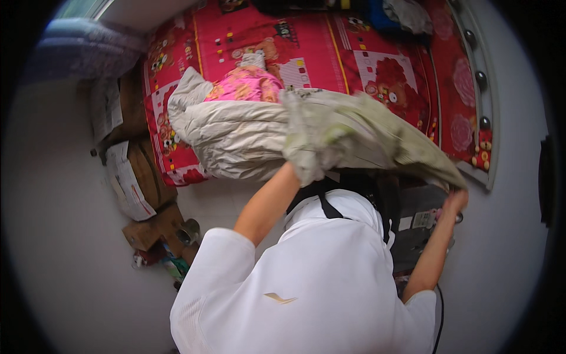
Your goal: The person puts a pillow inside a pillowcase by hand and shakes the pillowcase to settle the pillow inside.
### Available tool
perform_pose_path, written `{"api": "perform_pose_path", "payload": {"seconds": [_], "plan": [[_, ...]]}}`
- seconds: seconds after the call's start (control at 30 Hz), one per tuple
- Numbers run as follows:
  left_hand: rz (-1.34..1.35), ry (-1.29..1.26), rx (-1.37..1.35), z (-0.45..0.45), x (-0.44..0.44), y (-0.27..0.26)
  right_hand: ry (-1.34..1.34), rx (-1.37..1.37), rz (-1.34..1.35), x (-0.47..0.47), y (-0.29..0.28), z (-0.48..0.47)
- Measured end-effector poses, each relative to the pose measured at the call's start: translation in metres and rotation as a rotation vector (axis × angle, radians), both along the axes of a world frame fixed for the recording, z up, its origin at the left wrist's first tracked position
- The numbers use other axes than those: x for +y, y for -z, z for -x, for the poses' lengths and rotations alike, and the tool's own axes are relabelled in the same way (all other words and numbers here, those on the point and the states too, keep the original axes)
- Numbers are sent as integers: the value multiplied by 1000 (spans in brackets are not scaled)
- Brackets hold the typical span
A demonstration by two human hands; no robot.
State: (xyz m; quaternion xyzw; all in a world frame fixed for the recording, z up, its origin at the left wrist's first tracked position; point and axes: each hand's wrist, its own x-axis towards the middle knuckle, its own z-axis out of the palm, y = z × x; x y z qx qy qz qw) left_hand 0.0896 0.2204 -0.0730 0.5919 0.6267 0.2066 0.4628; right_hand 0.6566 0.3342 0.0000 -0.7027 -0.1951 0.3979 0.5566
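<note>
A rumpled cloth item (239,128), cream and pale olive, stretches across the near side of a bed. My right hand (457,200), slightly blurred, grips its far right corner and holds that end up, off the bed. Bunched, blurred fabric covers my left hand; only the forearm shows below it, so its fingers are hidden. Beyond the cream part lies a pink and yellow patterned cloth (247,86), partly covered by it, with a small whitish piece at its top. Under these is a red bedsheet (309,42) printed with bears.
Brown cardboard boxes (157,177) stand along the bed's left side, with smaller items below them. A grey case or box (409,241) with labels is at my right. A red padded headboard (451,79) borders the bed's right. Blue and grey cloths (404,15) lie at the top right.
</note>
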Motion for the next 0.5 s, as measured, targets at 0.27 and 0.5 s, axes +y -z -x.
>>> {"api": "perform_pose_path", "payload": {"seconds": [0.27, 0.5], "plan": [[100, 310, 372, -42, 23, 22, 293, 238, 240, -115, 30, -104], [-159, 251, 572, -18, 19, 89, 112, 200, 166, -71, 10, -12]]}}
